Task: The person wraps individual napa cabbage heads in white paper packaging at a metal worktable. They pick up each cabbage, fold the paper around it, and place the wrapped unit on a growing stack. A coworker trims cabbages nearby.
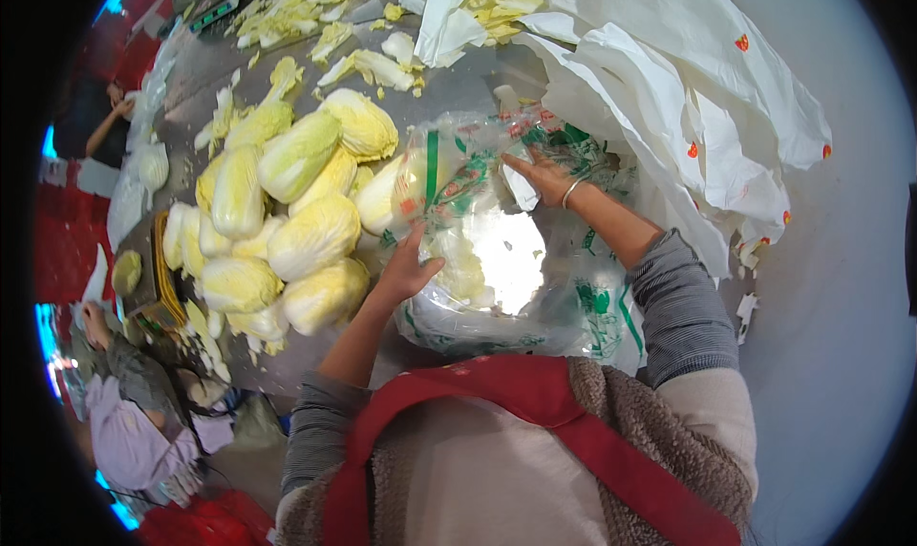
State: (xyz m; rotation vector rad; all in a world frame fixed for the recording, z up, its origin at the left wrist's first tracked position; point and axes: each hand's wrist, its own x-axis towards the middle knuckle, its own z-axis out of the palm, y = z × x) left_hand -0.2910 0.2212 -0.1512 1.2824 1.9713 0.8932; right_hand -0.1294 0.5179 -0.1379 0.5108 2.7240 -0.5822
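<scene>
A clear plastic bag with green and red print (pixel 478 259) lies in front of me on the steel table (pixel 458 92), with a pale cabbage (pixel 401 188) partly inside its mouth. My left hand (pixel 406 269) grips the bag's near edge beside the cabbage. My right hand (pixel 546 178), with a bangle on the wrist, pinches the bag's far edge. A pile of several yellow-green cabbages (pixel 287 226) sits just to the left of my left hand.
Large white plastic bags with small red marks (pixel 688 97) lie crumpled at the right. Loose cabbage leaves (pixel 287 21) litter the far table. Another person (pixel 124 403) crouches at the lower left, and a further arm (pixel 110 126) shows at the far left.
</scene>
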